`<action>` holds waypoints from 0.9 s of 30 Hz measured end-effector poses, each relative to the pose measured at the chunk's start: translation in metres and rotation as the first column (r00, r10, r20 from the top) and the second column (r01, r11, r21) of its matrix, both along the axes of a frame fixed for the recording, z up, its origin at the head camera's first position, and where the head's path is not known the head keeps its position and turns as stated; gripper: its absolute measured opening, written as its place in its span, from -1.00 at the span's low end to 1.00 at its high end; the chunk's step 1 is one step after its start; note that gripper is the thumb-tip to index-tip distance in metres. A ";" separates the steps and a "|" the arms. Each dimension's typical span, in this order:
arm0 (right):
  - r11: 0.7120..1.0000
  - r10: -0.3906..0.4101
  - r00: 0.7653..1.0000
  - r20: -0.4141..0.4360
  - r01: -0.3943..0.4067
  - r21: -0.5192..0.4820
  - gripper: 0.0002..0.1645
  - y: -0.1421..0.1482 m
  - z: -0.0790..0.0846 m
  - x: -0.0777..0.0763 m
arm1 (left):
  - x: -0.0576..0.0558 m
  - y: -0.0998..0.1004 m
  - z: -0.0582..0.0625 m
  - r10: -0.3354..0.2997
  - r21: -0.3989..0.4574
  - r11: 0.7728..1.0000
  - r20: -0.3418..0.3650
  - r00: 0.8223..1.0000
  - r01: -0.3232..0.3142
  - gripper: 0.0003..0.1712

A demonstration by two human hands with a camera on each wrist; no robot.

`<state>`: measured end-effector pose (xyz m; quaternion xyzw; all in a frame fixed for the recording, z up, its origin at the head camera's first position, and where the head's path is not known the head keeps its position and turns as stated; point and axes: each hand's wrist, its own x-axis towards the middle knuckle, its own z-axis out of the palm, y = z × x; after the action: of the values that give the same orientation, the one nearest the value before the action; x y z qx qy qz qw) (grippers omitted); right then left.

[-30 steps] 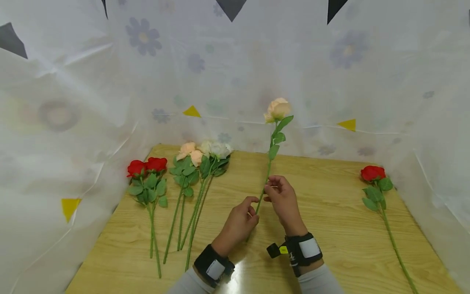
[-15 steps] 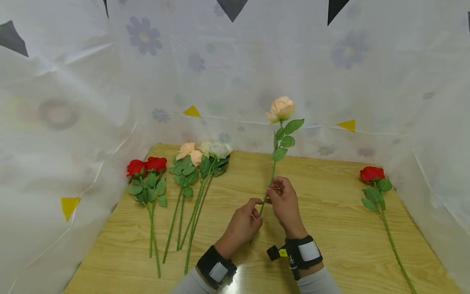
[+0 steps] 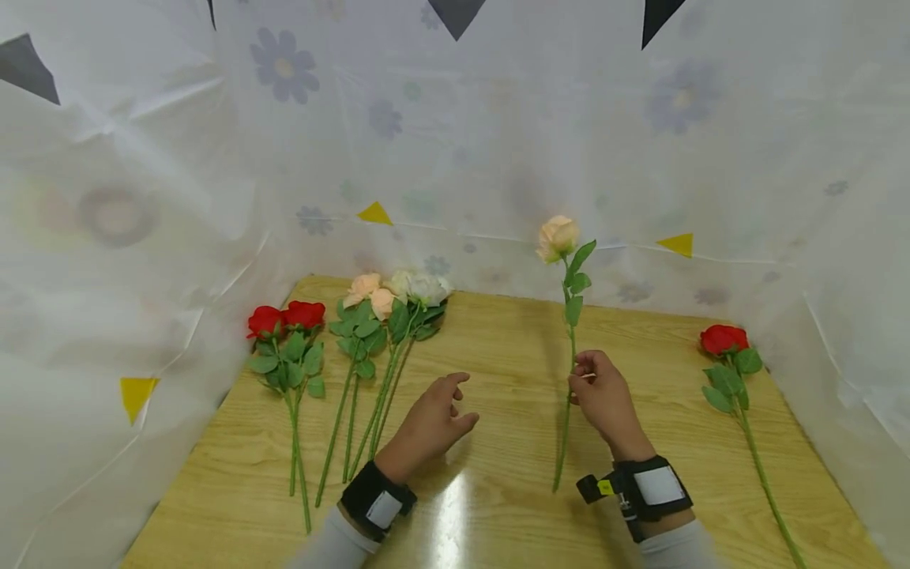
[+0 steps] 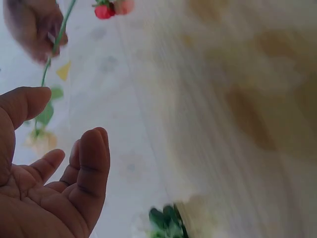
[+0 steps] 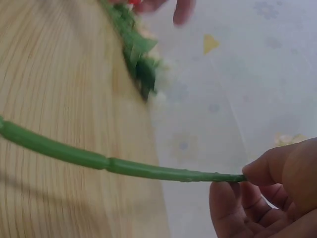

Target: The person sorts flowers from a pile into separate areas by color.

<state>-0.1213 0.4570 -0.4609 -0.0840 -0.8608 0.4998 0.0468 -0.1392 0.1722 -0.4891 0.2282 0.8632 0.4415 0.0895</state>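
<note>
Between thumb and fingers, my right hand (image 3: 603,399) pinches the green stem of a peach rose (image 3: 558,239), which stands nearly upright over the table. In the right wrist view the stem (image 5: 143,171) runs leftward from the pinching fingertips (image 5: 225,203). My left hand (image 3: 430,419) is apart from that rose, its fingers spread and thumb held away. Nothing lies between the left thumb and fingers in the left wrist view. Nearest to the left hand are two peach roses (image 3: 364,288) and white roses (image 3: 426,289) lying on the table.
Two red roses (image 3: 304,314) lie at the left of the wooden table (image 3: 498,506). Another red rose (image 3: 723,338) lies along its right side. A white patterned sheet (image 3: 483,142) with small pennants encloses the back and sides.
My left hand has let go of the peach rose's stem and moved left, its fingers opening. The right hand has carried the rose to the right and slightly down.
</note>
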 end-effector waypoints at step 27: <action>0.851 -0.023 0.968 0.251 -0.113 0.513 -0.62 0.166 -0.023 0.028 | -0.018 -0.093 0.008 0.240 -0.418 0.879 -0.030 0.970 -0.231 -0.21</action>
<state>-0.0932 0.6234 -0.4838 -0.1095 -0.9648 0.2334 -0.0518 -0.1572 0.0793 -0.4811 0.0921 0.9578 0.2564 0.0917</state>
